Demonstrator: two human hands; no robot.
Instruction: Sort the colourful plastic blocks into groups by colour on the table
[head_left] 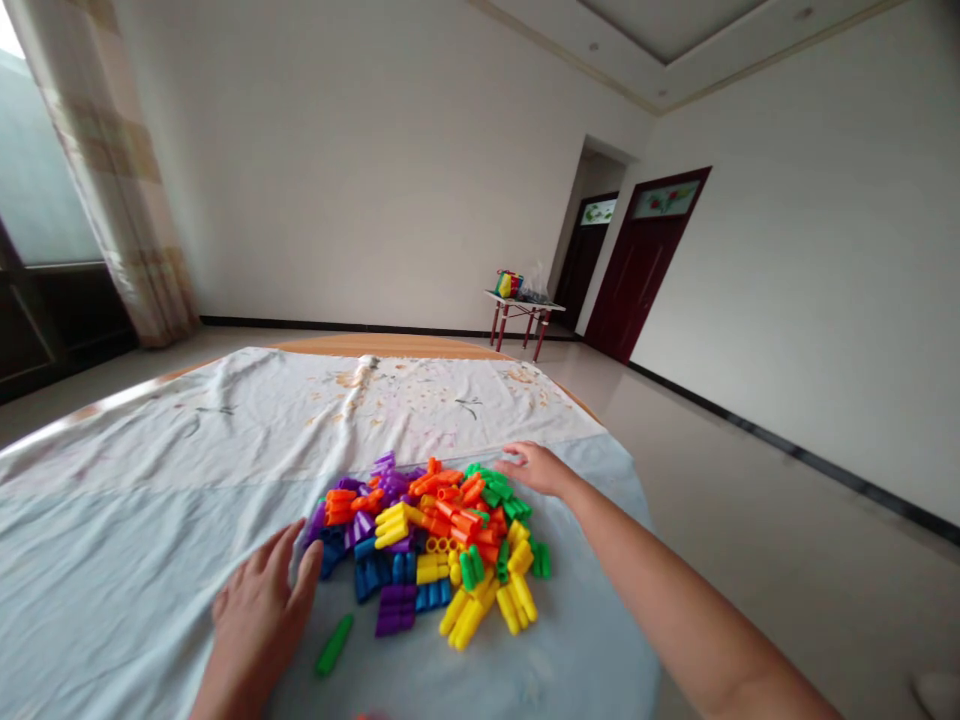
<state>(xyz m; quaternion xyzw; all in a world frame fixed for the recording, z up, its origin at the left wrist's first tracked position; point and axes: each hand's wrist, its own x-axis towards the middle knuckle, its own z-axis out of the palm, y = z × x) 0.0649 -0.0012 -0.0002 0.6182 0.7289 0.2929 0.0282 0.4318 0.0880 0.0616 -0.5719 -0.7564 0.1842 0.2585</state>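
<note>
A heap of plastic bullet-shaped toy pieces lies on the cloth between my hands, in orange [459,518], yellow [469,615], green [499,487], purple [395,608] and blue [371,575]. My left hand [262,607] rests at the heap's left edge, fingers apart, with nothing in it. Beside it a single green piece [334,646] lies apart from the heap. At the far right edge, my right hand [534,468] reaches around the green pieces with its fingers stretched out. Whether its fingertips touch any piece I cannot tell.
A wrinkled pale cloth [187,540] with a flowered far half covers the round wooden table [390,346]. Farther back, a small table [525,298] holds a colourful bag [509,284] and a clear plastic bag [535,284]. A dark red door [646,265] stands beyond.
</note>
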